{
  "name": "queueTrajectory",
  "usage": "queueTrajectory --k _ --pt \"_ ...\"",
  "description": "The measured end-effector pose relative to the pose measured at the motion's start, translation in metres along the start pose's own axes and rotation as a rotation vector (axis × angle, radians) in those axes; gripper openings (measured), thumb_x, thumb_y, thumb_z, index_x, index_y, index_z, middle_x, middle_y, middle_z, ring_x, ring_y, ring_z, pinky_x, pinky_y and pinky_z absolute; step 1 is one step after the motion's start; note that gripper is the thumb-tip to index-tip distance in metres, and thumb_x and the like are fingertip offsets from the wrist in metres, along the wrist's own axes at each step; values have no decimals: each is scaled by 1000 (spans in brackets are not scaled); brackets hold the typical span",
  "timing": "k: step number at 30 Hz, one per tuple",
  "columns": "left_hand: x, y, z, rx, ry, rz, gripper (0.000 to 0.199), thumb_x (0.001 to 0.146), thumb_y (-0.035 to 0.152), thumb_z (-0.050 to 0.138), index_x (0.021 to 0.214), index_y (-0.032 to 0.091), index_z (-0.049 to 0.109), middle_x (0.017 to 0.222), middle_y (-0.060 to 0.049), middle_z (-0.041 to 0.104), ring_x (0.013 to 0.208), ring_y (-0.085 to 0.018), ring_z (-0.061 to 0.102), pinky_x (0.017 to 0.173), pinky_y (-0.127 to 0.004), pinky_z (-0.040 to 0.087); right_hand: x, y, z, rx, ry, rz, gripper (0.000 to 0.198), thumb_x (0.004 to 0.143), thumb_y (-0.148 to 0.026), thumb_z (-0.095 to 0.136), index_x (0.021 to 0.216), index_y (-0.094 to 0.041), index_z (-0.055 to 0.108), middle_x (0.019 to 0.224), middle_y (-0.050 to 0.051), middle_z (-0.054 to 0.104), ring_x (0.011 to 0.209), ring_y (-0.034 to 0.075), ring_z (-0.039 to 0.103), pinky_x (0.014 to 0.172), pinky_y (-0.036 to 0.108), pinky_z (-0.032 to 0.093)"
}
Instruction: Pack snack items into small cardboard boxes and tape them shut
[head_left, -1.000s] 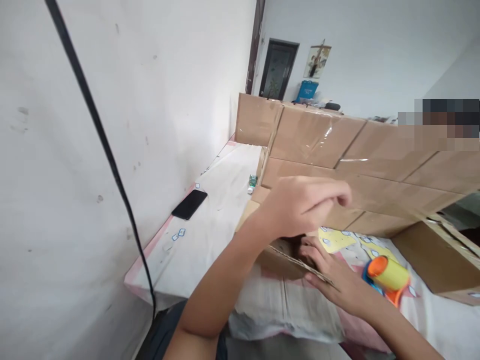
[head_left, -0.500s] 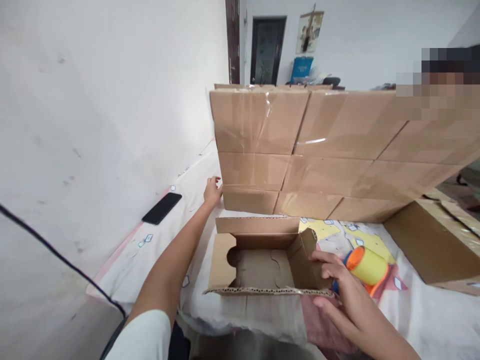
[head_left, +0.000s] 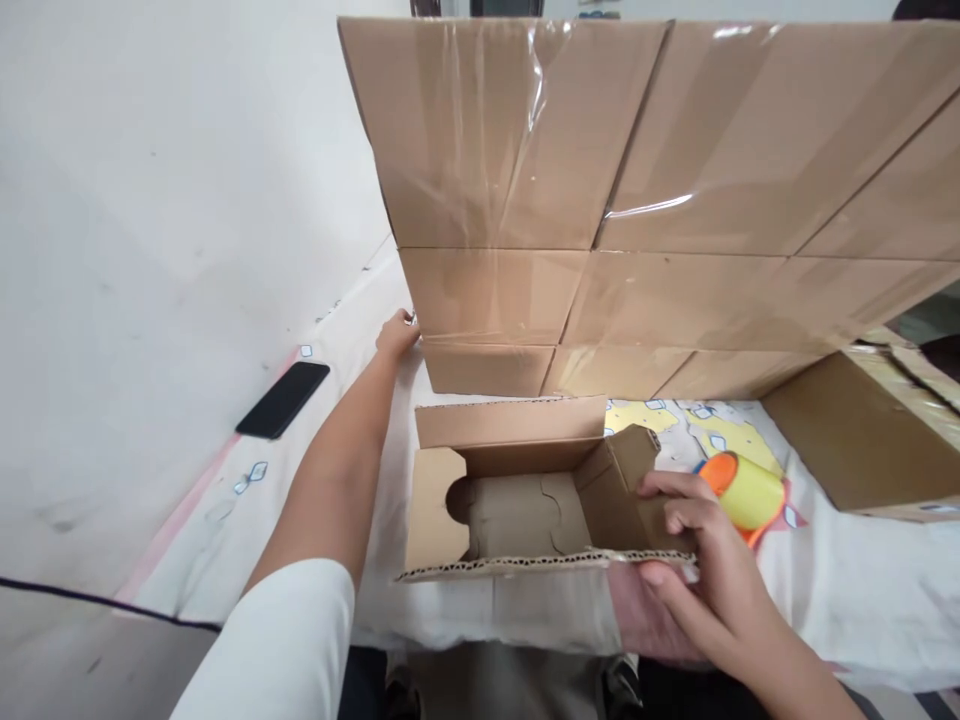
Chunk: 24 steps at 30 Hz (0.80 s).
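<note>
An open cardboard box (head_left: 517, 510) with raised flaps sits in front of me on the patterned cloth (head_left: 540, 610). At its near right corner my right hand (head_left: 712, 550) is closed on the box, with the thumb on the front edge and the fingers over the right side. My left arm reaches forward past the box. Beside the left end of the tall wall of stacked cartons (head_left: 495, 300), my left hand (head_left: 396, 334) is closed with fingers curled; a small pale bit shows at the fingertips, too small to name.
A black phone (head_left: 283, 399) lies on the cloth by the white wall (head_left: 150, 250). Right of my right hand stand a yellow-and-orange tape roll or cylinder (head_left: 754, 492) and another open carton (head_left: 847, 430). A black cable (head_left: 112, 604) hangs at lower left.
My view has tilted downward and come closer to the carton wall. My left hand's fingers, spread before, are now curled in by the carton wall's left end. My right hand stays on the box corner.
</note>
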<state>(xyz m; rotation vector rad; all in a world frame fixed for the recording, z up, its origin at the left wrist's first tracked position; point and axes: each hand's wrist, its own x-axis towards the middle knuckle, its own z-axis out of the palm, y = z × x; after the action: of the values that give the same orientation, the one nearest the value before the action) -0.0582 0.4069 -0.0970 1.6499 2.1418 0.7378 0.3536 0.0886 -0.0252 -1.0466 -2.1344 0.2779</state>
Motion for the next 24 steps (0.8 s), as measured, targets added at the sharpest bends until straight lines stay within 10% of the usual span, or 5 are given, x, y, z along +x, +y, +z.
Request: queueTrajectory --k 7,14,20,24 --pt "-37 -11 -1 -137 245 -68 72 75 32 76 137 15 42 116 -18 69 108 -32 67 93 -43 51 4 -1 6 30 20 6 18 94 -21 56 97 -24 39 113 10 55 105 23 58 83 33 45" --pt "-132 -15 -77 -194 437 268 65 72 19 67 135 20 50 130 -10 59 120 -24 59 102 -37 50 3 -8 2 72 -14 29 17 96 -30 54 94 -24 39 113 8 56 101 24 59 84 37 45" --pt "-222 42 -150 -391 511 591 64 83 33 72 141 25 45 131 -10 62 114 -21 64 93 -34 56 2 -20 -11 57 -18 -3 13 100 -36 47 94 -24 48 113 8 59 89 21 61 74 34 45" --pt "-278 104 -159 -589 465 860 59 86 37 75 138 32 47 133 -7 61 117 -21 65 94 -33 58 0 -26 -14 12 33 -1 19 101 -37 49 112 -24 58 119 8 61 101 23 63 80 35 49"
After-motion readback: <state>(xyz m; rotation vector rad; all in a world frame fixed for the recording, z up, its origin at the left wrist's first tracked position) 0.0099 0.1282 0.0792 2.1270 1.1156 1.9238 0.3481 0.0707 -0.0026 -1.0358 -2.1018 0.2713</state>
